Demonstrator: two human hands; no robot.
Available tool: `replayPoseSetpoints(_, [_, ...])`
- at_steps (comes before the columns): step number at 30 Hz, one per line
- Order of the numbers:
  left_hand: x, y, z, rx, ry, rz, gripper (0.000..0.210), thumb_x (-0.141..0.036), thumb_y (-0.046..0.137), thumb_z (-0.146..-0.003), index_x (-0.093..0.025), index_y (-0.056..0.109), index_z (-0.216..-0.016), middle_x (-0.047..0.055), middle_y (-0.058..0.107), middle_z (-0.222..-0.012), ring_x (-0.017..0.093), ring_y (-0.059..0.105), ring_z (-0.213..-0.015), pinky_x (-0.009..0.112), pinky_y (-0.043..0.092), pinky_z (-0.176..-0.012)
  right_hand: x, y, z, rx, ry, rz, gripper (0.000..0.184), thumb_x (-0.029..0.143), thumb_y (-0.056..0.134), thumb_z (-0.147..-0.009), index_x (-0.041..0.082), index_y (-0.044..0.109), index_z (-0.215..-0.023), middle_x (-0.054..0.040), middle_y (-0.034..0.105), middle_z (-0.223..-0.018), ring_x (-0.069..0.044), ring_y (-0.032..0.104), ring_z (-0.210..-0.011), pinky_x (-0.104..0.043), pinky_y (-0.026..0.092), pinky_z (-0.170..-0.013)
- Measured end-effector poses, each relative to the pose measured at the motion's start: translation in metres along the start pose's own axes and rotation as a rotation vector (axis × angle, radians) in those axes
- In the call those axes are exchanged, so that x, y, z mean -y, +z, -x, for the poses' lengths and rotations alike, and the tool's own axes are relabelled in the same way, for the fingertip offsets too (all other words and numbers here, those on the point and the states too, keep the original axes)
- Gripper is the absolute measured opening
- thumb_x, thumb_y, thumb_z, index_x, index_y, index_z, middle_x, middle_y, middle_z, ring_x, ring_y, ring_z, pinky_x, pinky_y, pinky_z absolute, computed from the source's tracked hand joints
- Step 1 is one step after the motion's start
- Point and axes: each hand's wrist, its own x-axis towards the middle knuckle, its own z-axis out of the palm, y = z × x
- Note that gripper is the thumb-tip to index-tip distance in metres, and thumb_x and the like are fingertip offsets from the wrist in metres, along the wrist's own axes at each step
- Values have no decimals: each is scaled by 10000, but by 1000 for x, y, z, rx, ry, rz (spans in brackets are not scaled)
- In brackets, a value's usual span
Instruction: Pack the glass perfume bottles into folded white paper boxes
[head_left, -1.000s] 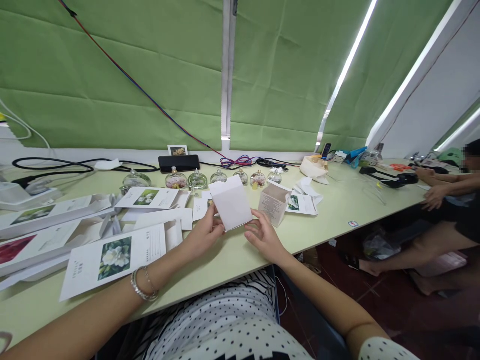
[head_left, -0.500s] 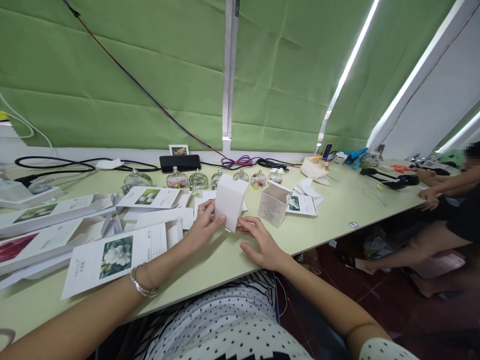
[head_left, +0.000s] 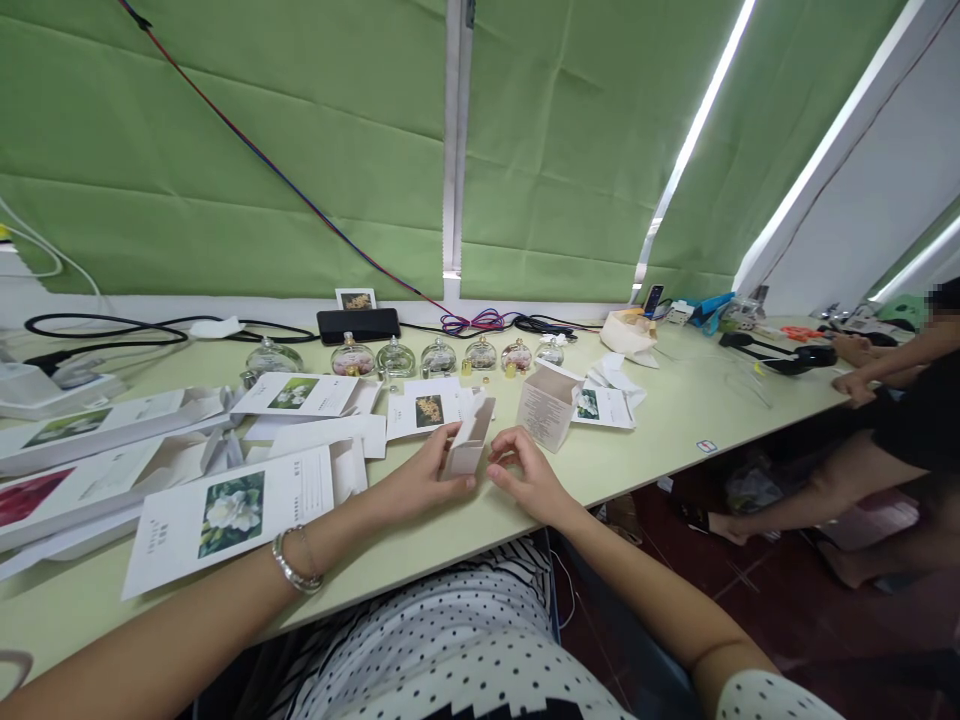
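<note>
My left hand (head_left: 424,475) grips a small white cardboard box (head_left: 469,455) by its left side, low over the table. The box is tilted, with a flap standing up along its right side. My right hand (head_left: 529,478) is just right of the box, fingers curved and a gap showing between thumb and forefinger. Nothing shows in it, and it looks apart from the box. Close behind that hand stands an open-topped box (head_left: 550,408) with printed text on its side. A card with a yellow flower picture (head_left: 430,408) lies behind the held box.
Several round glass perfume bottles (head_left: 437,357) stand in a row at the back, small caps near them. Printed flower packages (head_left: 232,515) cover the left side. A black phone (head_left: 358,325) leans behind the bottles. Crumpled paper (head_left: 615,375) lies right. Another person (head_left: 900,400) sits far right.
The small box has been lowered and turned in my left hand, so its inside and a flap now show. My right hand has come off its lower edge, with fingers more curled.
</note>
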Motion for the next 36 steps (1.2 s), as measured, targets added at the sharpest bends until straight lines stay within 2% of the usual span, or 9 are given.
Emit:
replayPoseSetpoints(3, [-2, -1, 3, 89, -66, 88, 800, -475, 581, -774, -203, 157, -1395, 145, 475, -1255, 254, 528, -1077, 398, 451, -887, -1, 1, 0, -45, 96, -16, 626, 413, 681, -715, 211, 355, -1210, -99, 432, -1171, -200, 517, -1016, -368, 494, -831])
replayPoseSetpoints(6, [-7, -1, 6, 135, -94, 60, 836, -458, 624, -736, -210, 168, -1391, 96, 521, -1101, 228, 545, -950, 389, 439, -845, 3, 1, -1, 17, 160, -14, 972, 430, 746, -643, 251, 148, -1389, -133, 300, -1381, -243, 445, -1169, -401, 452, -922])
replayPoseSetpoints(10, [-9, 0, 6, 116, -125, 57, 892, -431, 643, -716, -222, 125, -1411, 39, 520, -952, 197, 532, -836, 356, 428, -780, 3, -1, -2, 122, 235, -165, 1085, 438, 745, -653, 278, 13, -1438, -123, 381, -1375, -239, 510, -1125, -414, 446, -933])
replayPoseSetpoints(13, [-4, 2, 5, 104, -117, 53, 967, -439, 667, -695, -196, 86, -1429, 33, 505, -912, 215, 528, -869, 361, 422, -797, -1, -1, -2, 138, 238, -207, 1154, 428, 773, -620, 295, -22, -1444, -129, 326, -1419, -231, 536, -1084, -404, 464, -909])
replayPoseSetpoints(16, [-2, 3, 4, 94, -94, 51, 1025, -449, 698, -661, -195, 79, -1438, 37, 508, -918, 224, 535, -871, 369, 430, -801, -2, -1, -2, 160, 212, -207, 1165, 418, 779, -614, 307, -31, -1444, -132, 245, -1459, -222, 541, -1062, -398, 476, -889])
replayPoseSetpoints(19, [-7, 2, 4, 90, -51, 52, 965, -431, 704, -657, -220, 151, -1418, 47, 540, -959, 229, 545, -873, 363, 449, -777, 1, -2, -3, 175, 157, -168, 1080, 409, 770, -630, 284, 69, -1443, -117, 303, -1427, -233, 499, -1113, -405, 443, -934])
replayPoseSetpoints(25, [-16, -1, 3, 49, 66, -44, 834, -391, 691, -664, -236, 277, -1371, 102, 453, -1319, 306, 451, -1172, 446, 382, -972, 1, -3, -4, 212, 143, -161, 1033, 431, 774, -615, 254, 129, -1403, -117, 329, -1376, -233, 470, -1142, -383, 449, -937])
replayPoseSetpoints(31, [-8, -1, 2, 50, 131, -125, 817, -368, 702, -624, -231, 334, -1340, 110, 532, -1226, 329, 521, -1080, 476, 433, -897, -9, -2, -3, 259, 217, -185, 842, 448, 798, -564, 243, 248, -1166, -103, 395, -1239, -207, 540, -1036, -369, 505, -843])
replayPoseSetpoints(36, [-7, -1, 2, 1, 150, -84, 735, -373, 690, -604, -213, 426, -1270, 106, 584, -1133, 319, 563, -998, 465, 452, -845, -3, -4, -2, 265, 207, -176, 780, 407, 802, -573, 244, 241, -1089, -94, 406, -1173, -203, 551, -988, -394, 499, -841])
